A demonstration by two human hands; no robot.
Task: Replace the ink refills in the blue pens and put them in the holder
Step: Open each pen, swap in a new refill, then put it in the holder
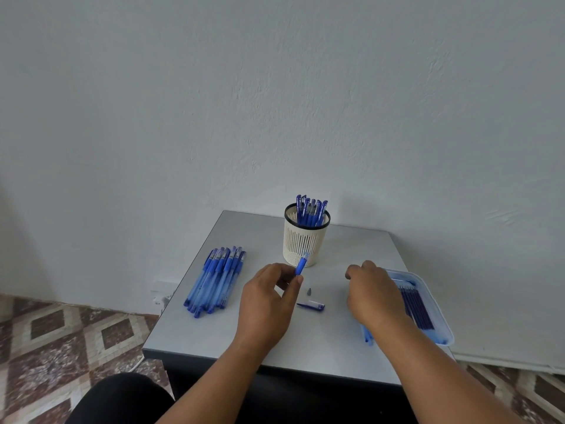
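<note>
My left hand (pixel 269 298) pinches a blue pen barrel (pixel 302 264) near its grip, held upright in front of the cream slotted holder (pixel 305 240), which holds several blue pens (pixel 310 209). A pen cap (pixel 311 306) and a small grey tip piece (pixel 309 291) lie on the table between my hands. My right hand (pixel 371 293) hovers with curled fingers by the left edge of a clear tray (pixel 428 289) of dark blue refills (pixel 417 304); I cannot tell if it holds anything. A blue piece (pixel 367 333) shows under its wrist.
A pile of several blue pens (pixel 215 278) lies at the left of the small grey table (pixel 244 332). The table stands against a white wall, and patterned floor tiles (pixel 61 338) show on both sides. My dark-clad knee (pixel 122 399) is below the front edge.
</note>
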